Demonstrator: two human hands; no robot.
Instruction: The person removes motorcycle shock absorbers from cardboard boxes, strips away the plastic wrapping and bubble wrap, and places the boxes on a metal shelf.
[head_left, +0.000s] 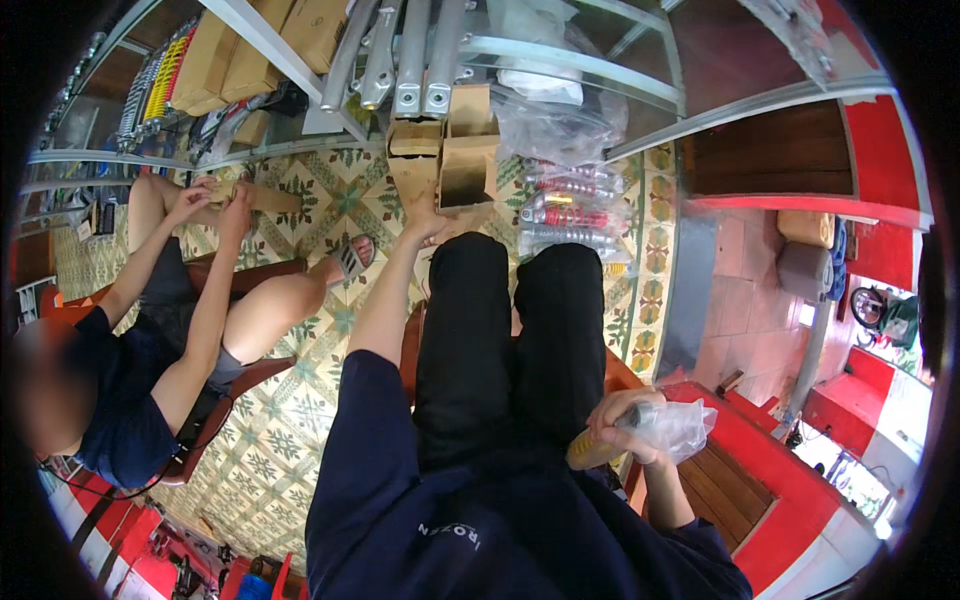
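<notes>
My left hand reaches down beside my knee to the front of an upright cardboard box; its fingers are partly hidden, so its hold is unclear. Right of that box stands a cardboard box with raised flaps, its inside dark. At my right side, my right hand is closed around a shock absorber in a clear plastic bag; a yellow coil shows at its lower left end. On the tiled floor beyond my knees lie several bagged shock absorbers, some with red springs.
To the left another person sits holding a long cardboard box. Metal fork tubes rest on a glass-and-metal shelf ahead, near plastic bags. A red-edged wooden bench is at my right.
</notes>
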